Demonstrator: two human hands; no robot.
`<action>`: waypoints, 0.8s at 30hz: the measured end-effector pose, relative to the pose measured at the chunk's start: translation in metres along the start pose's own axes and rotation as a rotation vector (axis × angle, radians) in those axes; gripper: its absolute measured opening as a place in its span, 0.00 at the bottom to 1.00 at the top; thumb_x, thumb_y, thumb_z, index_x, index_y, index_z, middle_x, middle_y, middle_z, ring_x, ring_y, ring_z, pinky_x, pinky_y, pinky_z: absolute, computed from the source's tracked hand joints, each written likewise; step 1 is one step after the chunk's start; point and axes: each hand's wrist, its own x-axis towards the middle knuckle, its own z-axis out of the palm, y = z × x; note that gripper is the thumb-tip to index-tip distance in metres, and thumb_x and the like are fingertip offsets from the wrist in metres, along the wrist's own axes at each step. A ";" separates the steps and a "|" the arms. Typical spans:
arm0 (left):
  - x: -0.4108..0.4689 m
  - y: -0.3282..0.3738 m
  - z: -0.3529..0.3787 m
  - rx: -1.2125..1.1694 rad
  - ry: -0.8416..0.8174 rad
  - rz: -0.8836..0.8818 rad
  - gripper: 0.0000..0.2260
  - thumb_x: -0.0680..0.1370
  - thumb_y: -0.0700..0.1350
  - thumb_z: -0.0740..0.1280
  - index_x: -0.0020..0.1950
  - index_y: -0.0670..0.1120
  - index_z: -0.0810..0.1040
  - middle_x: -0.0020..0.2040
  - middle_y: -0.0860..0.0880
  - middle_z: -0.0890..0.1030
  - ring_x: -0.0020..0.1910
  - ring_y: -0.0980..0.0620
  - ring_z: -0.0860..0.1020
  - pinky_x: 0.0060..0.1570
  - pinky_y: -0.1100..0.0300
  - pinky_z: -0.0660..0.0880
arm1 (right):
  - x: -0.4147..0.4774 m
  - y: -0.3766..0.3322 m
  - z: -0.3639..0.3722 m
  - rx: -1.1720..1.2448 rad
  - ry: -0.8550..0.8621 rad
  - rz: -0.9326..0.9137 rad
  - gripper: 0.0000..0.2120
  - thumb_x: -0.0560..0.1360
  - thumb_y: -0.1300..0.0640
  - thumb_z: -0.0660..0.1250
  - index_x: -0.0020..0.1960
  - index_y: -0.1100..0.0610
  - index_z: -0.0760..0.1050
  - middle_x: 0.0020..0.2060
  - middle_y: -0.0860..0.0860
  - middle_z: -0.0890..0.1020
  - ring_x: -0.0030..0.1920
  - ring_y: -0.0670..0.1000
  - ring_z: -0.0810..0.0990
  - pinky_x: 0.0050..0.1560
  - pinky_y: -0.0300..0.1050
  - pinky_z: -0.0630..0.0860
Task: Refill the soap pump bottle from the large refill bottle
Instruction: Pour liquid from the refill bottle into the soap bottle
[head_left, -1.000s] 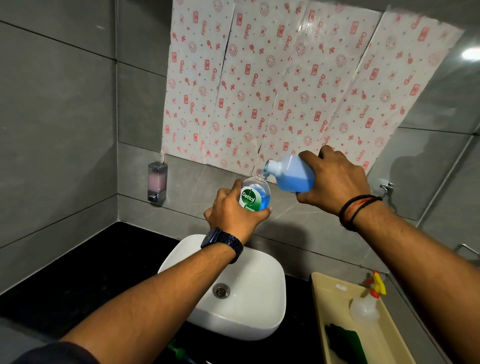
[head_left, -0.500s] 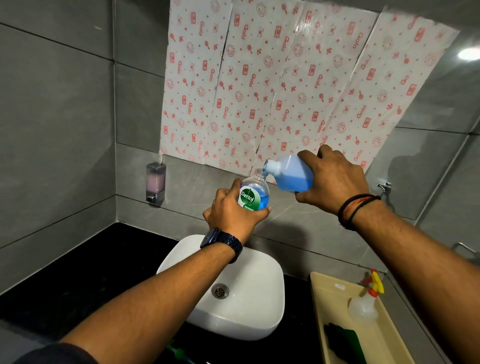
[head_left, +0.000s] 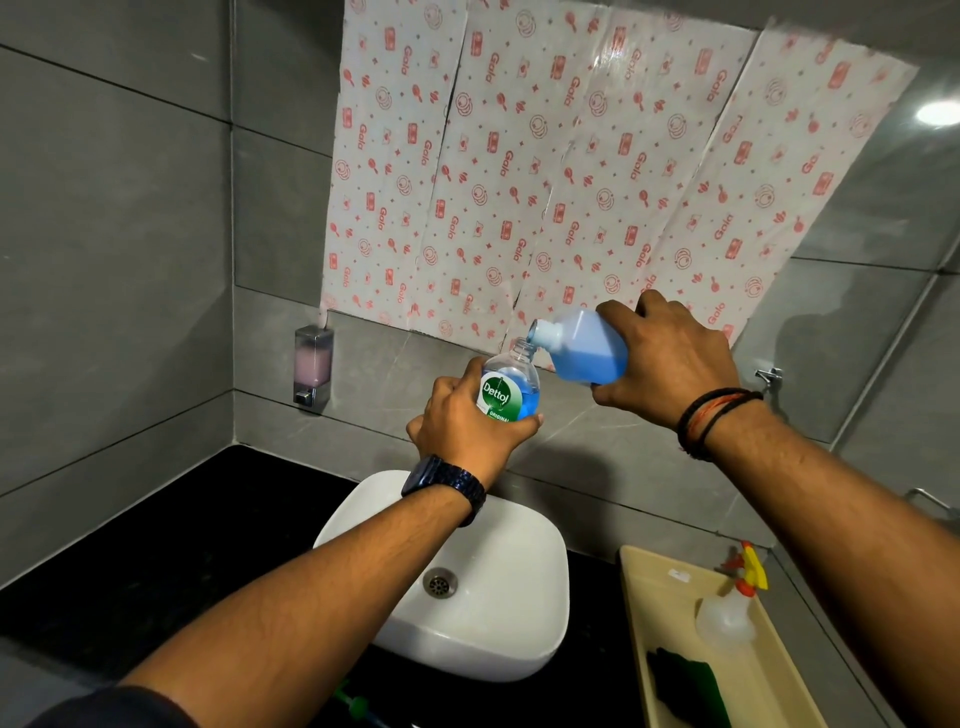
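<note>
My left hand (head_left: 464, 427) grips a small clear soap bottle (head_left: 510, 388) with a green Dettol label, held upright above the sink with its pump off and its neck open. Blue liquid fills much of it. My right hand (head_left: 667, 358) holds the larger translucent refill bottle (head_left: 584, 346) tipped on its side, its white spout touching the small bottle's neck. Blue soap sits in the refill bottle's lower half. The pump head is not in view.
A white basin (head_left: 498, 618) sits below on a black counter (head_left: 156, 545). A beige tray (head_left: 654, 582) at the right holds a spray bottle (head_left: 727, 613) and a dark green cloth (head_left: 685, 686). A wall soap dispenser (head_left: 313, 364) hangs at the left.
Both hands and bottles keep the same pouring pose; the view has shifted only slightly. The level in the small bottle looks about the same.
</note>
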 end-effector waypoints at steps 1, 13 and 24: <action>0.000 0.000 0.000 0.002 0.001 0.001 0.29 0.58 0.65 0.74 0.55 0.63 0.69 0.45 0.54 0.72 0.41 0.53 0.74 0.52 0.47 0.71 | 0.000 0.000 0.000 -0.001 0.001 -0.001 0.38 0.60 0.42 0.76 0.65 0.50 0.65 0.50 0.55 0.73 0.48 0.56 0.73 0.38 0.49 0.74; 0.002 0.001 -0.003 0.010 0.012 0.010 0.29 0.59 0.64 0.75 0.56 0.62 0.70 0.45 0.54 0.71 0.41 0.53 0.73 0.51 0.50 0.68 | 0.001 -0.002 -0.004 -0.009 0.005 -0.007 0.38 0.60 0.43 0.76 0.65 0.51 0.65 0.49 0.56 0.73 0.48 0.56 0.73 0.37 0.48 0.72; 0.000 0.000 -0.002 0.004 -0.001 0.015 0.29 0.59 0.64 0.74 0.56 0.62 0.69 0.45 0.54 0.72 0.42 0.53 0.73 0.50 0.52 0.66 | 0.001 -0.002 -0.005 -0.014 -0.010 -0.007 0.37 0.60 0.43 0.76 0.65 0.50 0.65 0.49 0.55 0.73 0.48 0.56 0.73 0.38 0.49 0.73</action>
